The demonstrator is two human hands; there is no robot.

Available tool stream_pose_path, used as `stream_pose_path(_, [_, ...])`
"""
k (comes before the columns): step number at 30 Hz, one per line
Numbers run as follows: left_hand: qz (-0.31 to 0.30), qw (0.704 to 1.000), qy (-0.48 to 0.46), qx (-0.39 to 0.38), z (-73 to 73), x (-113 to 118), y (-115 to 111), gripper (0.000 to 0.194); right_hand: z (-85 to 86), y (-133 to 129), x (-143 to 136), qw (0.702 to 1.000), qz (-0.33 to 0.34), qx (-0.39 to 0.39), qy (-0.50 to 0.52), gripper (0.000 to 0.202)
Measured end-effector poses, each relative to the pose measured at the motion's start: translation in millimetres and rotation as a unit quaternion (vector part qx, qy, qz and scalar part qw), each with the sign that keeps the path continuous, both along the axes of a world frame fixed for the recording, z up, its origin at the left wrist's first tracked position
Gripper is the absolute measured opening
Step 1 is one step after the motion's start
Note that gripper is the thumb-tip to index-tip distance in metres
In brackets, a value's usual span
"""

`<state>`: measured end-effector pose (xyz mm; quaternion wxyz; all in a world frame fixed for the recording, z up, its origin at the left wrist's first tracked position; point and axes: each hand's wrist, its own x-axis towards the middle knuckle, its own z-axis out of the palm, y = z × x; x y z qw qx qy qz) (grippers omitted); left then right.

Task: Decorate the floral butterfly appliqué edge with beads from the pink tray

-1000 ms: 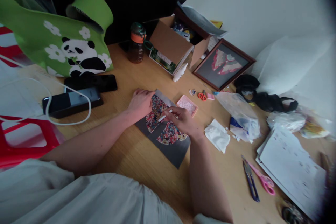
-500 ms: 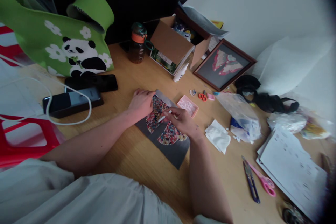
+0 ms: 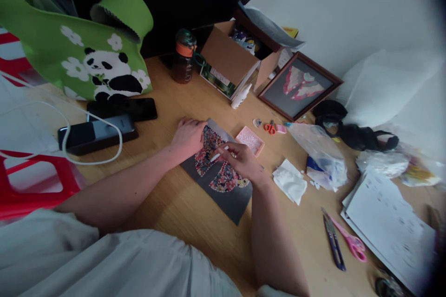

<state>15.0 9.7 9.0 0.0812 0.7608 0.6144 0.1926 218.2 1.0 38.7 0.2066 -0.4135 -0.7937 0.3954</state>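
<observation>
A grey sheet [image 3: 228, 206] lies on the wooden table, bearing a floral-patterned piece [image 3: 223, 178] edged with small white dots. My left hand [image 3: 190, 135] rests palm down at the sheet's upper left edge, fingers lying flat, their tips partly out of sight. Between the fingers of my right hand [image 3: 242, 160] is a slim white pen-like tool [image 3: 219, 153], its lower end over the floral piece. A pink tray [image 3: 250, 140] of tiny white beads stands just beyond the right hand.
Right of the sheet are a crumpled white tissue [image 3: 290, 181], dark-handled snips [image 3: 333, 241] and pink scissors [image 3: 353, 243]. Farther back stand a framed dress picture [image 3: 301, 86], an open cardboard box [image 3: 228, 48] and a bottle [image 3: 183, 58]. Phones [image 3: 141, 109] and a white cable [image 3: 120, 141] lie left.
Both hands and the white tool hold almost the same position over the sheet. The whole view has shifted very slightly.
</observation>
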Motion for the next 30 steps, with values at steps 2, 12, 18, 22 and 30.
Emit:
stream_pose_path(2, [0.001, 1.0, 0.0, -0.001, -0.2, -0.1, 0.1, 0.041, -0.6, 0.1, 0.4, 1.0, -0.002, 0.0, 0.003, 0.041])
stream_pose_path(12, [0.002, 1.0, 0.001, 0.0, -1.5, -0.3, 0.9, 0.042, 4.2, -1.2, -1.8, 1.0, 0.007, -0.012, -0.004, 0.045])
stream_pose_path(18, [0.002, 1.0, 0.0, 0.001, -1.2, 0.0, 0.4, 0.041, 4.4, -0.9, -2.5, 1.0, 0.01, -0.008, -0.011, 0.044])
stream_pose_path(22, [0.003, 1.0, 0.0, 0.003, -1.6, -0.2, 0.3, 0.041, 4.6, -0.7, -2.6, 1.0, 0.007, -0.01, -0.012, 0.043])
stream_pose_path(30, [0.004, 1.0, 0.002, 0.01, -2.9, 0.0, 0.6, 0.041, 4.7, -1.2, -2.8, 1.0, 0.006, -0.002, -0.001, 0.044])
